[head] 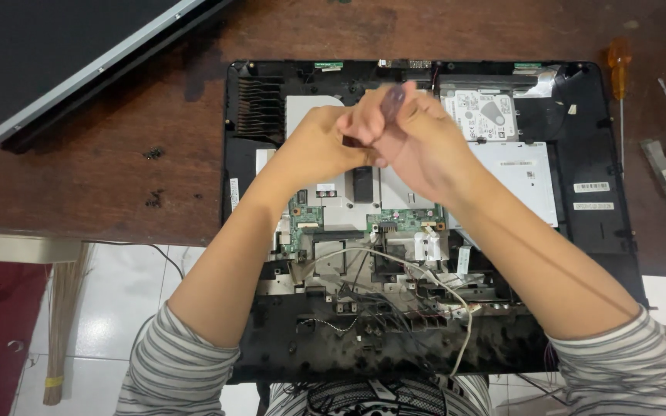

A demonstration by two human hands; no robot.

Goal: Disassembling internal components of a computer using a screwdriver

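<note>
My right hand is clenched round a screwdriver, its dark translucent handle poking out above my knuckles. My left hand presses in against it from the side, fingers curled; whether they grip the shaft or only steady it I cannot tell, since the tip is hidden under both hands. Both hover over the middle of the open computer, which lies face down on the wooden table.

As I judge it, the stripping is well along: the back cover is already off and the screen panel sits apart at the table's far left corner. Still in place are the green board, the metal shield beside it, the hard drive and the silver plate below it.

The black shell acts as a tray: it also holds loose cables trailing toward me across its lower edge. An orange screwdriver lies on the table just right of the shell, with another tool beyond it.
</note>
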